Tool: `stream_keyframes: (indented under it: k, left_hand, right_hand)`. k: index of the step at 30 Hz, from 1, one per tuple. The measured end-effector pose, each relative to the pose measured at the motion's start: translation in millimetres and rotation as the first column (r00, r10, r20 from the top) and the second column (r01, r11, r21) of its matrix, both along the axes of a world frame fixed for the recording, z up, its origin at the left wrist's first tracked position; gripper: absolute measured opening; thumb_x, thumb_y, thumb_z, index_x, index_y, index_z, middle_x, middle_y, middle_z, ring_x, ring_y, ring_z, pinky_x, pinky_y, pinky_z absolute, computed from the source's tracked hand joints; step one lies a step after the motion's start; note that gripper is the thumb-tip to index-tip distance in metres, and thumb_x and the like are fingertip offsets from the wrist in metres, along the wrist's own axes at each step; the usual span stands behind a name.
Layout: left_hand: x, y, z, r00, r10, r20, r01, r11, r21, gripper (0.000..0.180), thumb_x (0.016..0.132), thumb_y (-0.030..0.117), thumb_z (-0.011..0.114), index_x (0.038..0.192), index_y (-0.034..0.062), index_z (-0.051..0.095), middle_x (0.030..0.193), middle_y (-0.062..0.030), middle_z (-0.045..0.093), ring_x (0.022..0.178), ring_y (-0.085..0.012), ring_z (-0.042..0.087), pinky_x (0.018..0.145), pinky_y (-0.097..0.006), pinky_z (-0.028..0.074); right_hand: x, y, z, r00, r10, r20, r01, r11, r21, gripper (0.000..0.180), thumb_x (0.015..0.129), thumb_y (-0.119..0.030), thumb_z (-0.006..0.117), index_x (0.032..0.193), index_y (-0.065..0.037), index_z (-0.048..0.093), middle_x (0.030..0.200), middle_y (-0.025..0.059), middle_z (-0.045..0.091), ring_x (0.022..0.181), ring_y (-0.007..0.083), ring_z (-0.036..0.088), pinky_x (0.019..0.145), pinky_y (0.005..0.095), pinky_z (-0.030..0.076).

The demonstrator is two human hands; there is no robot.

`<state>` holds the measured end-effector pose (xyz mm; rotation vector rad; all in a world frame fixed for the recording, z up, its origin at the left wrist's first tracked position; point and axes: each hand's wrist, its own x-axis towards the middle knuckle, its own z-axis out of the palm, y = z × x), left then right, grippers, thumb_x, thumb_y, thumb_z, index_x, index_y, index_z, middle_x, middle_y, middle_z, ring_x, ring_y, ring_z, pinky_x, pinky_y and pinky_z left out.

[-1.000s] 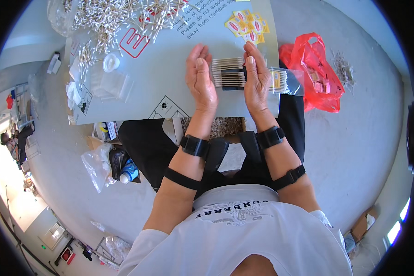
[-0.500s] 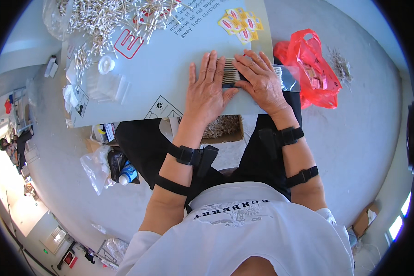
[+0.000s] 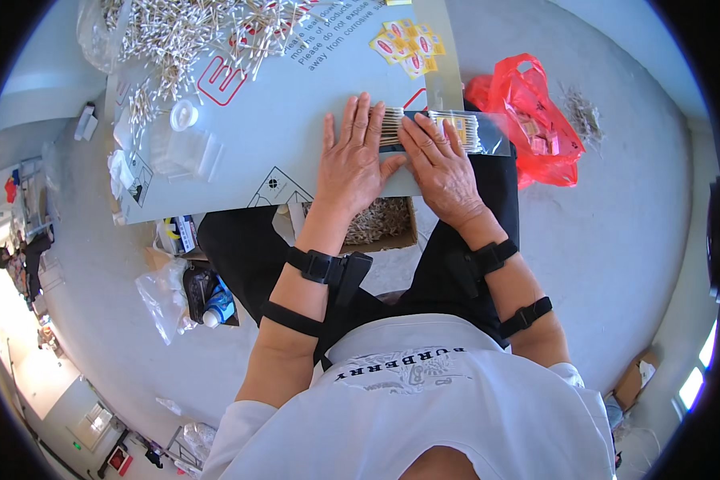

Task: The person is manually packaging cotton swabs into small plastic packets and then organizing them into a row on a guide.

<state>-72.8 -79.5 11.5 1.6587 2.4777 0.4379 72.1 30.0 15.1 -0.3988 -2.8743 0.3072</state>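
A clear flat packet of cotton swabs (image 3: 456,128) lies on a grey cardboard sheet (image 3: 296,120) across my lap. My left hand (image 3: 354,156) lies flat, fingers spread, pressing the packet's left end. My right hand (image 3: 440,164) presses flat on its middle, so the packet shows only at both ends. Both wrists wear black strapped bands. A large heap of loose cotton swabs (image 3: 192,32) covers the sheet's far left part.
A red plastic bag (image 3: 532,116) lies right of the sheet. Small yellow labels (image 3: 404,44) sit on its far part, a round white lid (image 3: 184,114) and clear bags at its left. An open box of swabs (image 3: 384,220) stands under the sheet. A blue-capped bottle (image 3: 216,308) lies on the floor.
Both hands held the packet by its two ends a second ago; they have since moved together and now lie flat on top of it, pressing it down.
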Motion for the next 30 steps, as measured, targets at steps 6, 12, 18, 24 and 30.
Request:
stream_keyframes:
  k: [6, 12, 18, 24, 30]
  left_hand:
    - [-1.0, -0.8, -2.7, 1.000, 0.013, -0.013, -0.013, 1.000, -0.001, 0.078, 0.089, 0.050, 0.057, 0.149, 0.0072, 0.032, 0.157, -0.0134, 0.026, 0.147, -0.0273, 0.020, 0.118, -0.052, 0.012]
    - [2.0, 0.6, -3.6, 1.000, 0.030, 0.000, -0.030, 1.000, -0.003, 0.078, 0.089, 0.049, 0.057, 0.150, 0.0093, 0.029, 0.158, -0.0119, 0.024, 0.147, -0.0260, 0.018, 0.118, -0.053, 0.010]
    - [0.8, -0.2, -5.6, 0.999, 0.036, 0.011, -0.036, 0.999, -0.026, 0.078, 0.090, 0.050, 0.055, 0.151, 0.0096, 0.028, 0.158, -0.0118, 0.023, 0.147, -0.0262, 0.017, 0.118, -0.053, 0.009]
    - [-0.1, -0.9, -3.6, 0.999, 0.040, 0.023, -0.040, 0.999, -0.020, 0.078, 0.090, 0.050, 0.055, 0.151, 0.0096, 0.027, 0.158, -0.0112, 0.022, 0.148, -0.0261, 0.016, 0.118, -0.053, 0.008]
    - [-0.2, -0.6, -4.0, 0.999, 0.035, 0.030, -0.035, 0.999, -0.005, 0.081, 0.088, 0.050, 0.058, 0.151, 0.0098, 0.028, 0.158, -0.0114, 0.023, 0.148, -0.0257, 0.016, 0.118, -0.052, 0.007]
  right_hand:
    - [-4.1, -4.4, 4.8, 0.999, -0.042, -0.023, 0.043, 0.999, 0.026, 0.045, 0.083, -0.012, 0.055, 0.128, -0.005, 0.055, 0.143, 0.0097, 0.046, 0.140, 0.0256, 0.034, 0.114, 0.0482, 0.026]
    - [-11.0, 6.9, -1.9, 0.977, -0.036, -0.212, 0.036, 0.999, -0.005, 0.025, 0.078, -0.012, 0.060, 0.101, -0.006, 0.068, 0.120, 0.0055, 0.061, 0.116, 0.0258, 0.053, 0.094, 0.0459, 0.043]
    - [-22.7, 11.5, -4.7, 0.914, -0.242, -0.324, 0.095, 0.907, -0.410, 0.010, 0.072, -0.007, 0.069, 0.082, -0.007, 0.068, 0.092, 0.0051, 0.062, 0.090, 0.0276, 0.058, 0.078, 0.0399, 0.049]
    - [-28.8, 14.3, 4.5, 0.953, -0.215, -0.214, 0.113, 0.907, -0.406, 0.008, 0.072, -0.007, 0.070, 0.077, -0.006, 0.064, 0.086, 0.0062, 0.060, 0.087, 0.0282, 0.059, 0.074, 0.0398, 0.049]
    - [-32.1, 17.9, 3.8, 0.964, -0.076, -0.254, 0.010, 0.967, -0.253, 0.012, 0.071, -0.008, 0.071, 0.073, -0.005, 0.059, 0.085, 0.0066, 0.057, 0.085, 0.0288, 0.057, 0.072, 0.0408, 0.049]
